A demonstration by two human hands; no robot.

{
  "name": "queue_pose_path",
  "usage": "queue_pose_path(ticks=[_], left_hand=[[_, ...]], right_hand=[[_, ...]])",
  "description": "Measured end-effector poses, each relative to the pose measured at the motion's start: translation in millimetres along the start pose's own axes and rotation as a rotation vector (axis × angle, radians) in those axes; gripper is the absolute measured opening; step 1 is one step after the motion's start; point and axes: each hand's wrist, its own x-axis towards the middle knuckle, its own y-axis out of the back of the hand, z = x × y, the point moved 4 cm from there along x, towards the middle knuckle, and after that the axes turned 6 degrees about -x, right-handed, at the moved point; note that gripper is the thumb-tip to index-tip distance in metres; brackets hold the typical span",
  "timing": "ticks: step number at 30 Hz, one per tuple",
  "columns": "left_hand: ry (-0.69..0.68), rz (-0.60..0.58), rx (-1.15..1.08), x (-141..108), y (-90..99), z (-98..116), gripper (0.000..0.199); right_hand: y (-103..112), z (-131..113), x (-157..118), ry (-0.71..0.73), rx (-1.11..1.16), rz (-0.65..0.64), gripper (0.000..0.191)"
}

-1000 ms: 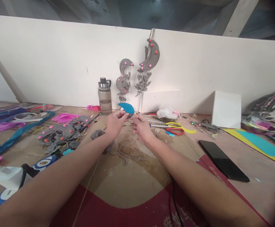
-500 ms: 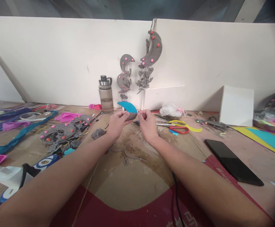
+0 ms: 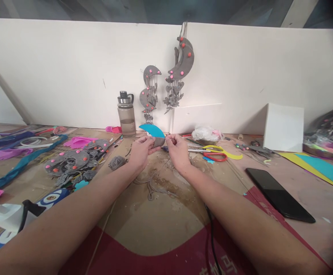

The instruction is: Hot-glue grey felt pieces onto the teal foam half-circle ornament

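A felt crescent (image 3: 154, 131), bright blue on one face with a grey layer (image 3: 158, 143) below it, is held up over the board. My left hand (image 3: 142, 152) pinches its lower left side between thumb and fingers. At the crescent's right tip, my right hand (image 3: 177, 151) has thumb and forefinger closed on the edge; anything thin between those fingertips is too small to make out. A ball of grey yarn (image 3: 117, 163) lies left of my left hand. Loose grey yarn (image 3: 152, 191) trails on the cardboard (image 3: 143, 225) beneath both hands.
Behind the hands stand a water bottle (image 3: 126, 118) and hanging grey moon ornaments (image 3: 183, 61). Red-handled scissors (image 3: 214, 156) lie right, near a black phone (image 3: 279, 194). Grey felt pieces with pompoms (image 3: 77, 160) and a glue bottle (image 3: 4, 217) are left. A black cable (image 3: 212, 236) runs in front.
The view has shifted slightly, so everything sits a little further left. The crescent tilts slightly differently, showing more of its grey layer; both hands keep their grip.
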Motion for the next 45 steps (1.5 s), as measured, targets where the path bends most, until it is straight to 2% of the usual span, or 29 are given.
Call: queue_pose_path(ticks=[12,23,29,32,36,39,43,45], left_hand=[[0.034,-0.027,-0.026,3.8,4.7,-7.0,0.021],[0.050,-0.013,-0.010,7.6,8.3,-4.3,0.018],[0.199,-0.035,-0.039,15.4,14.9,-9.4,0.017],[0.225,-0.006,-0.026,15.7,16.7,-11.6,0.013],[0.177,0.027,0.008,10.4,11.3,-13.4,0.013],[0.067,-0.026,0.064,8.1,4.4,-14.9,0.020],[-0.092,-0.055,0.286,6.6,1.1,-16.1,0.041],[-0.141,-0.056,0.365,4.5,0.1,-15.0,0.038]], right_hand=[[-1.4,0.6,0.3,-0.067,0.062,-0.025,0.019],[-8.0,-1.5,-0.2,-0.096,0.185,-0.114,0.020],[-12.8,4.2,-0.3,-0.150,0.250,-0.150,0.022],[-15.5,6.3,-2.5,-0.161,0.244,-0.130,0.023],[-16.5,8.2,-4.8,-0.174,0.215,-0.091,0.023],[-14.3,9.9,-5.4,-0.181,0.175,-0.059,0.024],[-12.5,4.7,-8.5,-0.111,0.122,-0.055,0.021],[-12.7,-0.2,-11.8,-0.092,0.113,-0.070,0.019]])
